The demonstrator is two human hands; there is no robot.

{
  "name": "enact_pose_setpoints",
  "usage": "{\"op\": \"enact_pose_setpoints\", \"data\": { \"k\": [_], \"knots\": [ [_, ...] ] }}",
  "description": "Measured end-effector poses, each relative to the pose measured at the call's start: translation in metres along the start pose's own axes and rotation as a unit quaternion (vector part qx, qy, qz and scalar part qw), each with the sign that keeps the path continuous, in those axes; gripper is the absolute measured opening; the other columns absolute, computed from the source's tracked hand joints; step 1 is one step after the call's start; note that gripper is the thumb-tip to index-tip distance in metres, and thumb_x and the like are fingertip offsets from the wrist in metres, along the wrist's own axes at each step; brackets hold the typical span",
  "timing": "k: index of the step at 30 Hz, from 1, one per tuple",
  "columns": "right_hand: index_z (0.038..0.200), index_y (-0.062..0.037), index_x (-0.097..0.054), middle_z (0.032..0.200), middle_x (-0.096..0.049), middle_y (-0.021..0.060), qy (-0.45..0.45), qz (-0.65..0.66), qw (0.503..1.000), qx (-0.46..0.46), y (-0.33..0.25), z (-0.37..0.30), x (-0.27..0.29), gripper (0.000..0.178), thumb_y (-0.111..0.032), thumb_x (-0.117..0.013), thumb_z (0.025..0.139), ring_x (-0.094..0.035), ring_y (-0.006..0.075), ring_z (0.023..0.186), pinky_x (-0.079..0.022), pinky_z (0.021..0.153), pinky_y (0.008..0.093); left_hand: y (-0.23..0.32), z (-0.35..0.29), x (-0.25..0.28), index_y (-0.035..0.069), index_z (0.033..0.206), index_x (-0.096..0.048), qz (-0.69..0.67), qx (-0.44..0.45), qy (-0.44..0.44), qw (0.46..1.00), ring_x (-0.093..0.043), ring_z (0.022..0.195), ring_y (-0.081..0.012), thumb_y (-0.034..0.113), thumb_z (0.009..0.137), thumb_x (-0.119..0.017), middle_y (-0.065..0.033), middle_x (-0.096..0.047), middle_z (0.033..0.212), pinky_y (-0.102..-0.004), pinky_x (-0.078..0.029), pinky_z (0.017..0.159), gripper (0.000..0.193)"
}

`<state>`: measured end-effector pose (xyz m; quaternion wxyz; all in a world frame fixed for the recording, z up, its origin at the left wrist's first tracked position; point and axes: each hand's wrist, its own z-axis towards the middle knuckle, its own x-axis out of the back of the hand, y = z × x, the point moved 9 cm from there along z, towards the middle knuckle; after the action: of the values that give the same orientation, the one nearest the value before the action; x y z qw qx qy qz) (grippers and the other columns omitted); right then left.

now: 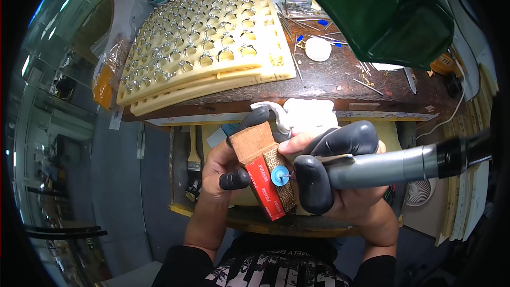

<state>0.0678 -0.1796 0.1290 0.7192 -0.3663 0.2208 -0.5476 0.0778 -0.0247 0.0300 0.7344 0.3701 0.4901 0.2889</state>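
Note:
My left hand (219, 163) is closed around a small red box (264, 186) with a brown flap or block (255, 146) at its top. A coarse, brown-gold textured strip (287, 197) runs along the box's right side. My right hand (348, 202) grips a grey rotary handpiece (390, 170) from the right. On its tip sits a small light-blue disc (275, 172), which lies over the textured strip and appears to touch it. Black finger covers sheathe several fingertips on both hands. My right hand's bare fingertip rests near the box's upper right edge.
Beyond my hands, a cream tray (239, 72) holds rows of silver-coloured rings. A white wrapped piece (313, 112) juts from the bench edge. Thin metal burs, a round white piece (317, 49) and a green lamp shade (382, 16) are at the right. A brush (194, 151) lies in the drawer.

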Motion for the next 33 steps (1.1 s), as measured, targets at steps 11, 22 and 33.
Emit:
{"op": "enact_pose_setpoints", "data": {
  "k": [11,22,33],
  "knots": [
    [0.1,0.0031,-0.065,0.095,-0.071,0.02,0.005,-0.047,0.998,0.048,-0.006,0.001,0.0,0.017,-0.003,-0.072,0.086,-0.072,0.0292,0.086,-0.058,0.08,0.0438,-0.001,0.0,0.001,-0.013,0.147,-0.026,-0.006,-0.013,0.012,1.0,-0.051,0.128,-0.0429,0.021,0.077,-0.071,-0.0328,-0.036,0.148,-0.0561,-0.043,0.106,0.09],
    [0.101,0.0059,-0.066,0.094,-0.071,0.0194,-0.019,-0.077,0.996,0.046,-0.008,0.004,-0.001,0.016,-0.003,-0.07,0.088,-0.073,0.0276,0.084,-0.058,0.081,0.0423,-0.003,-0.003,0.004,-0.012,0.148,-0.025,-0.011,0.006,-0.004,1.0,-0.047,0.132,-0.0447,0.018,0.077,-0.07,-0.0331,-0.032,0.15,-0.0568,-0.038,0.11,0.091],
    [0.101,0.0045,-0.065,0.096,-0.072,0.0208,-0.057,-0.146,0.986,0.061,-0.015,0.006,0.002,0.018,-0.003,-0.072,0.086,-0.073,0.0277,0.086,-0.06,0.078,0.0397,-0.002,-0.004,0.003,-0.006,0.147,-0.035,-0.054,0.019,0.015,0.998,-0.061,0.118,-0.0358,0.037,0.083,-0.077,-0.0265,-0.052,0.138,-0.0504,-0.051,0.099,0.088]
  ]
}}
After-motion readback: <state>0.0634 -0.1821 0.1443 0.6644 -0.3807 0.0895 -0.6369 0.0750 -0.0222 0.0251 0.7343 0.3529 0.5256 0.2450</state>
